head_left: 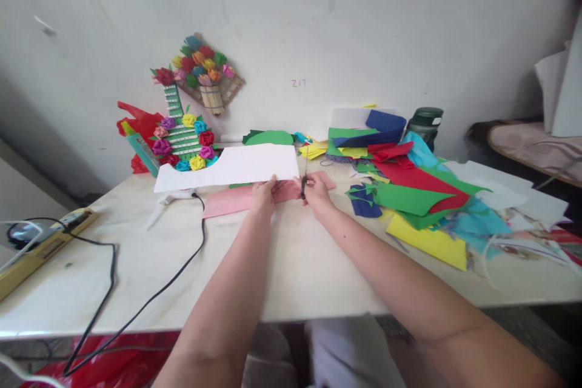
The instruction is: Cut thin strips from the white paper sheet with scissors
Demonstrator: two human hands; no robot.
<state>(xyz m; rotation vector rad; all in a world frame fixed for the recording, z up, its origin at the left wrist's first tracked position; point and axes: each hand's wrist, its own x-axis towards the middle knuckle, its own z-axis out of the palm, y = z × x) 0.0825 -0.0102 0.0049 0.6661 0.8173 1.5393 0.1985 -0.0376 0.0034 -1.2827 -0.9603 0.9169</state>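
Pinching a large white paper sheet (254, 163) in left grip (265, 189), seemingly for steadiness; holding black-handled metal scissors (304, 185) in right grip (317, 190), near its edge.

Soft, fairly even indoor light; source not visible. Wall (273, 6) dims toward far left; top-right corner goes black. White sheet (240, 163) is nearly washed out. Shadow sits under bench (136, 291). Wide-angle stretching at edges, mild blur, fine detail smeared.
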